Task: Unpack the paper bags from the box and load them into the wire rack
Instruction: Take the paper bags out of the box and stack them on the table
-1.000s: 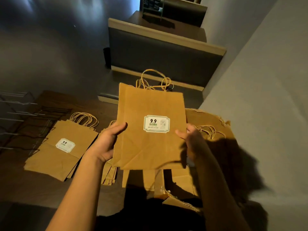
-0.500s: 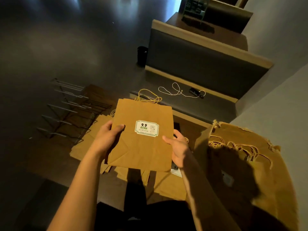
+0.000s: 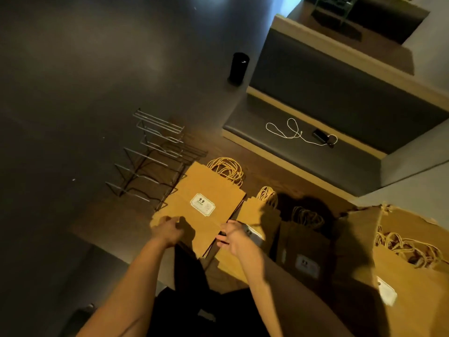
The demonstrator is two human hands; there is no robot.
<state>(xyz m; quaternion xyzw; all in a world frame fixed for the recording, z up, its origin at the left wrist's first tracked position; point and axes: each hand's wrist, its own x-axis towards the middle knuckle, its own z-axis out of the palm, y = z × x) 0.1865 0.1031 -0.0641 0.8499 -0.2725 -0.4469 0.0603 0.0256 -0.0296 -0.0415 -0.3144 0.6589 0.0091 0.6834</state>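
A flat brown paper bag [image 3: 206, 190] with a white 9.9 label lies on top of a stack on the wooden table, its twine handles pointing away from me. My left hand [image 3: 167, 231] grips its near left corner and my right hand [image 3: 233, 235] pinches its near right edge. The empty wire rack [image 3: 155, 161] lies just left of the stack, touching it. The open cardboard box [image 3: 357, 239] stands at the right with several bags [image 3: 413, 276] upright inside. More flat bags [image 3: 262, 215] lie between the stack and the box, partly in shadow.
Behind the table runs a grey bench seat [image 3: 303, 166] holding a white cable [image 3: 291, 132] and a small black device [image 3: 320, 136]. A black cylinder [image 3: 239, 66] stands on the dark floor. The table's left edge is close to the rack.
Both hands brought the labelled bag down and to the left, from held up in front of me onto the stack beside the rack. The view swung left, away from the box.
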